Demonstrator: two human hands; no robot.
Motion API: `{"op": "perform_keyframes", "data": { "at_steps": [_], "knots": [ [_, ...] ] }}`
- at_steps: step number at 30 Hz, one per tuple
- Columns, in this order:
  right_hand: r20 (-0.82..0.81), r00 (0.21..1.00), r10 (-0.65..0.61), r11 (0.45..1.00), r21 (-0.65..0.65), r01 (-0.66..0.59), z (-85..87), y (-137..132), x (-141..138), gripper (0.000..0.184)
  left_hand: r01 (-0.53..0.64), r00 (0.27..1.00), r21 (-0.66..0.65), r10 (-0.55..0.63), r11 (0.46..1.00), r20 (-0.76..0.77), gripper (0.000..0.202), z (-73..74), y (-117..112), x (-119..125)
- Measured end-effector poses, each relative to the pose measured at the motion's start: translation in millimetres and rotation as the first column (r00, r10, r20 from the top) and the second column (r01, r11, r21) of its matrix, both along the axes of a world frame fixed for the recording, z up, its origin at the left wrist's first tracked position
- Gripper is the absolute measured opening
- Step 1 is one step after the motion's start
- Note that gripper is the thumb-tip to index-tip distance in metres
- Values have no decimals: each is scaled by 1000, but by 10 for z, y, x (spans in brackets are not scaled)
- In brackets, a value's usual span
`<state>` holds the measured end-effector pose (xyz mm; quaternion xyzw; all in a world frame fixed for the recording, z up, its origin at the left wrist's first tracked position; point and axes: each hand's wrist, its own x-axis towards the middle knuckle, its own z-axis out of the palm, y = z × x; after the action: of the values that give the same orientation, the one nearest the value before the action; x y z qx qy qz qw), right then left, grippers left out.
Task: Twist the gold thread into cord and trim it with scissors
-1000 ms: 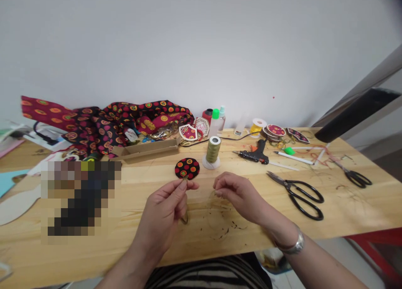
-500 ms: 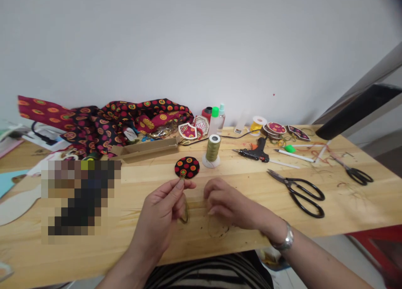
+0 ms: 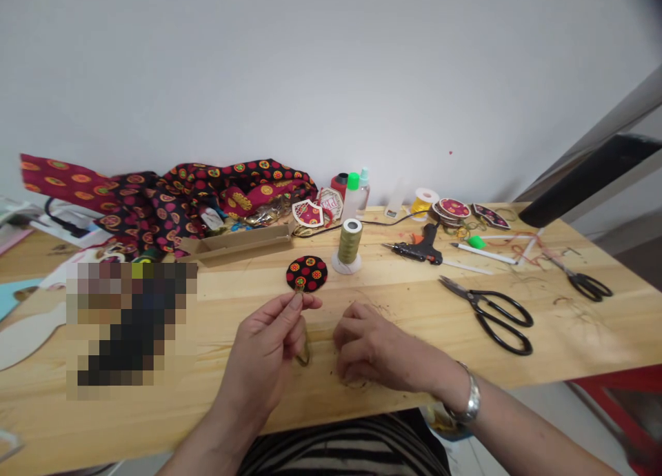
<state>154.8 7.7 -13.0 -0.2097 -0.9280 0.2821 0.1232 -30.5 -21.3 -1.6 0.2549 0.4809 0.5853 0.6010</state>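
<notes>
Left hand [image 3: 266,341] pinches a cord [image 3: 305,356] at a fabric disc [image 3: 307,273]

The hand is closed in a pinch on the olive cord, at the near edge of the round disc (black, with red and orange motifs); a loop shows below. The right hand [image 3: 375,348], fingers curled, is low over the wooden table [image 3: 129,424]; whether it grips anything cannot be made out. Just right of the disc stands an olive thread spool [image 3: 350,245]. Black-handled scissors [image 3: 478,309] lie farther right.

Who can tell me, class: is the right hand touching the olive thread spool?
No, tabletop shows between the right hand and the olive thread spool standing beyond it.
</notes>
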Motion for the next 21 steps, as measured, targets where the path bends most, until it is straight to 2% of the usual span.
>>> {"op": "perform_keyframes", "data": {
  "at_steps": [2,4,6,7,9,11,13,14,17,21],
  "knots": [
    [-48,999,0,999,-37,-2,-28,2,-13,9,-2,1000,-2,2,1000,-2,17,8,0,-4],
    [-129,991,-38,991,-131,21,-32,1,-8,9,-8,1000,-4,8,1000,1,16,16,-1,-14],
    [-251,955,-159,954,-287,83,-21,-4,3,10,-12,1000,-4,12,1000,4,16,19,-2,-24],
    [-312,918,-243,916,-384,112,-11,-7,3,11,-10,1000,-4,10,1000,3,16,17,-2,-26],
    [-386,817,-429,792,-596,134,15,-14,-17,13,-2,1000,-7,2,1000,-6,17,9,4,-17],
    [-369,717,-592,632,-764,128,48,-21,-68,15,10,1000,-17,-10,1000,-21,19,3,18,12],
    [-312,628,-713,504,-851,150,84,-28,-142,16,18,999,-23,-19,1000,-40,21,6,40,57],
    [-291,586,-756,466,-869,170,100,-34,-184,16,19,999,-22,-20,1000,-49,22,12,54,82],
    [-284,476,-832,414,-889,194,124,-60,-314,18,30,998,-21,-31,999,-58,25,45,95,153],
    [-307,399,-864,405,-894,189,90,-119,-467,19,11,999,-48,-13,999,-39,29,89,114,219]
  ]
}}
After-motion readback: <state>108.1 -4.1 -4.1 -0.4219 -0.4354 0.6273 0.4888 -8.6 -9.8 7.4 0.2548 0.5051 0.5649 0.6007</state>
